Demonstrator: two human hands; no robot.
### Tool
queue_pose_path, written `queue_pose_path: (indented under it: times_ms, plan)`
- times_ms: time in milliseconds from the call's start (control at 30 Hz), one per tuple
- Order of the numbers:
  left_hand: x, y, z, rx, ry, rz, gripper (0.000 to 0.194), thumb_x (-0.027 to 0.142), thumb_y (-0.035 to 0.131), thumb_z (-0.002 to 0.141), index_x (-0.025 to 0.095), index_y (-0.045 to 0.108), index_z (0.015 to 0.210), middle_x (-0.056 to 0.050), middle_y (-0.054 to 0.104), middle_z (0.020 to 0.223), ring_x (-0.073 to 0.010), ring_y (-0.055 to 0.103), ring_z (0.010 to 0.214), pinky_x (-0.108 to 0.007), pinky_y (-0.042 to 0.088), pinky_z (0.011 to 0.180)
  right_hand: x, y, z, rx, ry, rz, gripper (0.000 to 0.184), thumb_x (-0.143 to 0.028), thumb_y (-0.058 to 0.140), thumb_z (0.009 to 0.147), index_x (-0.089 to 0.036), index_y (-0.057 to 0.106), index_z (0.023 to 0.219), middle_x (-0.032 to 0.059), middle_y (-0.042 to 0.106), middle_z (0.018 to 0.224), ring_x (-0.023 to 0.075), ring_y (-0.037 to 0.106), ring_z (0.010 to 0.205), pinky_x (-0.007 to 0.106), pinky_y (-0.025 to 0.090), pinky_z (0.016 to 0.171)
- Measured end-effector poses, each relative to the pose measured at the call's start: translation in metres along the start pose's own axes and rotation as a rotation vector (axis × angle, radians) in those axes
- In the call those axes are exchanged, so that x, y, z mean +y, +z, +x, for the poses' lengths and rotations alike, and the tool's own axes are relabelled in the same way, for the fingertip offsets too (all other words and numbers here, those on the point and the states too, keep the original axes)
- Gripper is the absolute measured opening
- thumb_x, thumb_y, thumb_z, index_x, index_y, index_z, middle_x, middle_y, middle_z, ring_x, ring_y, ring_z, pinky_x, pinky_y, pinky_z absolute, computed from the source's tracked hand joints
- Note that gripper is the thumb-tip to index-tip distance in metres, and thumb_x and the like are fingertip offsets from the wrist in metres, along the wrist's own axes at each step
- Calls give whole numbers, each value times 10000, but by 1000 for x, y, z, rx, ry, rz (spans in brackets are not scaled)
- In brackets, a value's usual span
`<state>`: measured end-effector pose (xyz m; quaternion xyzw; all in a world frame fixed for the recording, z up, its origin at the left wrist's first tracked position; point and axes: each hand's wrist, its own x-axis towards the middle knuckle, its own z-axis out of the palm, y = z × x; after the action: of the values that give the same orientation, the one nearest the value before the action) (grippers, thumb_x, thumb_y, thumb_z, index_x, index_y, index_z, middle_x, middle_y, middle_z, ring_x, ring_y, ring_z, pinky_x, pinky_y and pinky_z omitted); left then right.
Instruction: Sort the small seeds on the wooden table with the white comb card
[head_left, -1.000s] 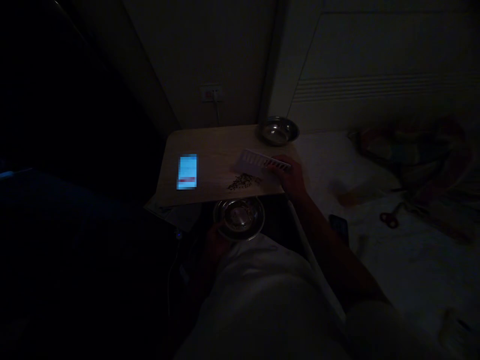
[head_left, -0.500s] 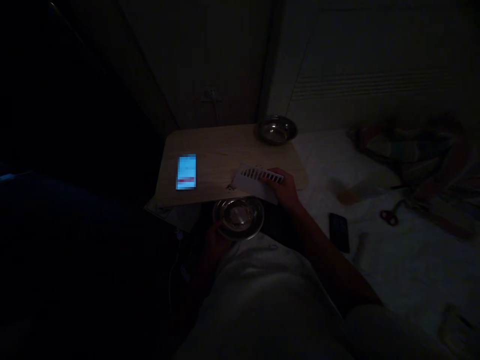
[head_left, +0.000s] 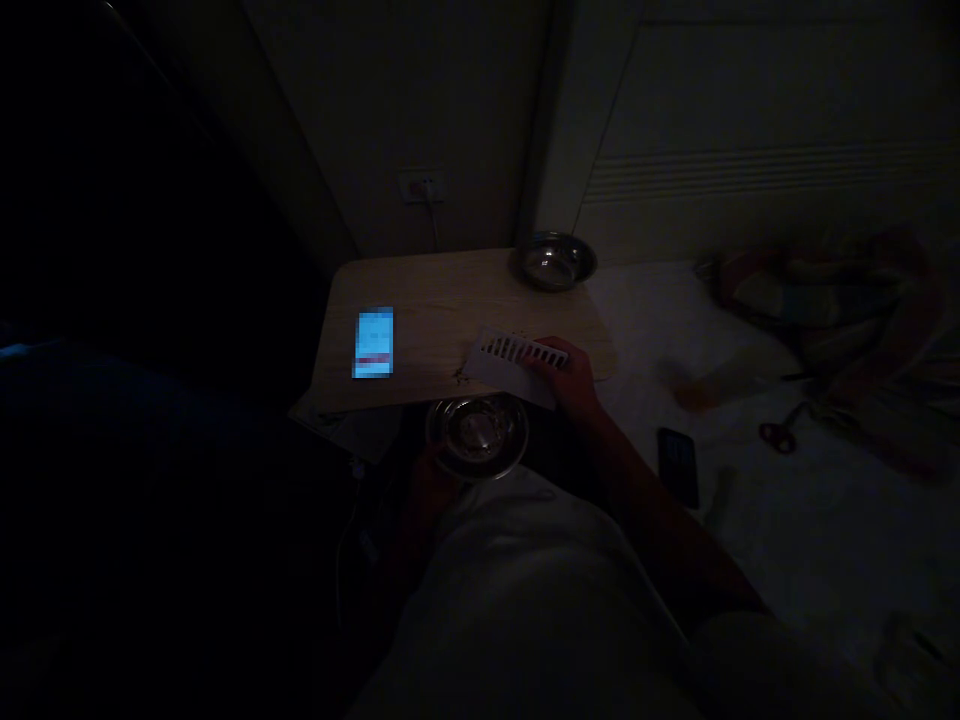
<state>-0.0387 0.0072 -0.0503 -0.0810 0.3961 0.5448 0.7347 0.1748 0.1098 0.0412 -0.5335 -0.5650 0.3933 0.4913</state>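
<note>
In dim light, my right hand (head_left: 566,375) grips a flat white piece (head_left: 499,372), like a card or thin box, with a row of dark slots along its far edge. It rests on or just over the near part of the small wooden table (head_left: 435,290). Small dark bits (head_left: 460,376) lie by its left end, and a few more lie beyond it. Below the table's near edge, my left hand (head_left: 439,475) holds a shiny metal bowl (head_left: 480,462) by its left side. Most of that hand's fingers are lost in shadow, and the bowl's contents are hard to make out.
A phone with a lit screen (head_left: 373,343) lies on the table's left side. Another metal bowl (head_left: 556,262) stands at the back right corner. On the white sheet to the right are a dark phone (head_left: 678,466), red-handled scissors (head_left: 778,437) and bundled cloth (head_left: 825,290). A wall socket (head_left: 421,187) holds a plug.
Both hands, the slotted white piece and the bowl stay almost where they were. The view is slightly sharper, with the wall socket showing more clearly.
</note>
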Motion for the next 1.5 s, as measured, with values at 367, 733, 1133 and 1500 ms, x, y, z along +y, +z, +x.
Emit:
queue_pose_path:
  times_ms: [367,733,1133,1500]
  plan:
    - [-1,-2,-2,20,13,13,323,188,564,769,106,647,1070,-121,729,977,-290,632,1058,-429,478,942,-3,0,1,10,9,43,270,-379,720,641,-191,643,819,0,642,731,132,538,632,247,415,571]
    - [-2,-2,0,29,26,3,294,181,564,774,115,659,1045,-102,738,945,-261,657,1006,-401,474,947,-1,2,0,-3,2,42,258,-369,728,638,-198,655,816,-4,641,700,128,531,606,242,403,545]
    - [0,0,-2,3,23,-14,249,140,570,770,102,671,995,-108,735,947,-245,669,968,-374,489,923,-5,2,-2,8,19,36,250,-350,737,621,-186,654,790,-2,636,679,128,527,599,242,405,540]
    - [-1,-2,2,-6,13,-8,308,161,562,773,105,644,1065,-108,726,992,-262,636,1050,-412,456,972,-4,6,-2,-33,-6,39,247,-365,722,647,-200,651,817,-10,641,700,126,534,603,243,409,548]
